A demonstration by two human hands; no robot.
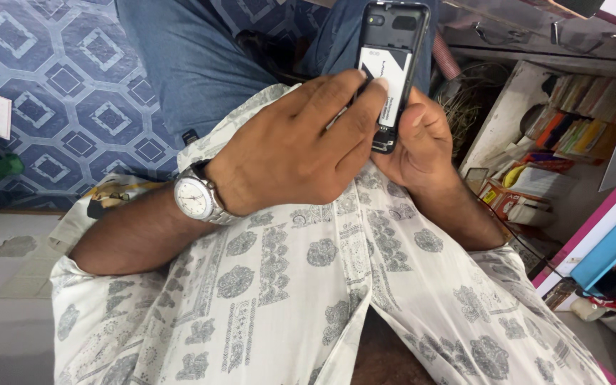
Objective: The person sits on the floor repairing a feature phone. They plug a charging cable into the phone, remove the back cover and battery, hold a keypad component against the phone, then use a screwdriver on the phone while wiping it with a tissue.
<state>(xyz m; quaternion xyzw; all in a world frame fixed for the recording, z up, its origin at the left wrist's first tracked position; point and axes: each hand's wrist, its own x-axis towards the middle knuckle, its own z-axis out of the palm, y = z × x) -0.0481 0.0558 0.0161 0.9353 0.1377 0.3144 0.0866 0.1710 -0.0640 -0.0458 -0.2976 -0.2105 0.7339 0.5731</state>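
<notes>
head view: left hand (301, 146) w/ wristwatch (195, 197) presses fingertips on the battery (383, 89) in the open-backed phone (392, 68); right hand (416, 142) grips phone's lower end. hard push could prob slip phone onto lap.

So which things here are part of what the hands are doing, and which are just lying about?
In hand:
- black rectangular mobile phone with its back cover off, held in right hand
- white-labelled flat battery, pressed by left hand fingers

Lying about:
- colourful stacked books on shelf
- silver round wristwatch
- blue patterned floor mat
</notes>
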